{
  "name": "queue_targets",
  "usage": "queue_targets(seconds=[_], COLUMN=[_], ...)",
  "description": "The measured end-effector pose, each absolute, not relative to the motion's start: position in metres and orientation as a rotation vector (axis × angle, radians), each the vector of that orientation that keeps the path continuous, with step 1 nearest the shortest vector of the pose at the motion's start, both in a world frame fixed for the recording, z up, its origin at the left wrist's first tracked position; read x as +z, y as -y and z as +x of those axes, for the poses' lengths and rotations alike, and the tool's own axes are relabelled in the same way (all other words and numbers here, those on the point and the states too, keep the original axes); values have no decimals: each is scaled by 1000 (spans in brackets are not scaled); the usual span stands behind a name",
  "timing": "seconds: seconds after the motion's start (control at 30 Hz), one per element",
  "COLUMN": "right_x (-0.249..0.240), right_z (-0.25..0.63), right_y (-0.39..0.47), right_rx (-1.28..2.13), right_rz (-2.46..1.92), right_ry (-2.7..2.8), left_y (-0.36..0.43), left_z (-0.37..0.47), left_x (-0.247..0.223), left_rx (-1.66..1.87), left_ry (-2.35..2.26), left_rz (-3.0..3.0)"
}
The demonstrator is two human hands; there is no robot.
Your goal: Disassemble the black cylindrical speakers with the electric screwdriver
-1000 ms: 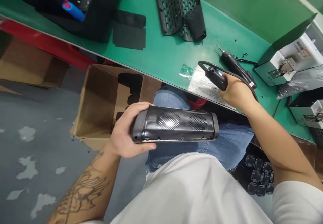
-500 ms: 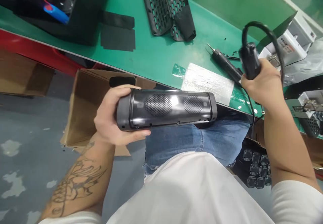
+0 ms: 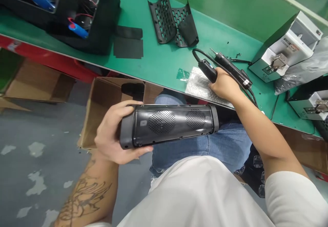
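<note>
A black speaker body (image 3: 169, 123) with two round perforated patches lies sideways above my lap. My left hand (image 3: 112, 131) grips its left end, thumb and fingers on opposite long edges. Over the bench edge, my right hand (image 3: 222, 85) is wrapped round a black corded electric screwdriver (image 3: 208, 70), whose cable loops back to the right. Beneath that tool is a silvery padded sheet (image 3: 198, 83) taped to the bench. A second black screwdriver (image 3: 233, 70) with a thin metal bit rests just beyond my right hand.
Perforated black covers (image 3: 162, 22) and dark flat pads (image 3: 129, 47) lie on the green bench (image 3: 143, 70). Black housings with wires (image 3: 102, 32) stand at the upper left. White-and-black machines (image 3: 284, 53) are at the right. An open cardboard box (image 3: 98, 100) sits below the bench edge.
My right hand has moved left with the corded screwdriver, nearer the speaker body. The speaker body has tilted slightly, its perforated face more toward the camera. The view has shifted.
</note>
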State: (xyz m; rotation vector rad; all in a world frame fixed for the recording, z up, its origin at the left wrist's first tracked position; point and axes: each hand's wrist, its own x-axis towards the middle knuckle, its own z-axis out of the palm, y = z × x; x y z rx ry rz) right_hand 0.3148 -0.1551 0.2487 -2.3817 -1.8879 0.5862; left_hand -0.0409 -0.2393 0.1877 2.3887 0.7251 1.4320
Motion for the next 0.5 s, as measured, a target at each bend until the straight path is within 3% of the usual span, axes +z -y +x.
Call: queue_targets(seconds=[0.3,0.5], right_x=[251,252], right_z=[312,314], right_y=[152,150], right_rx=[586,573], right_rz=[-2407,-2345], right_ry=[1890,1901], left_y=[213,178], left_z=[-37,-24], left_x=[184,171], left_rx=[1368,1455], left_ry=[-799,-881], left_rz=[2415,1983])
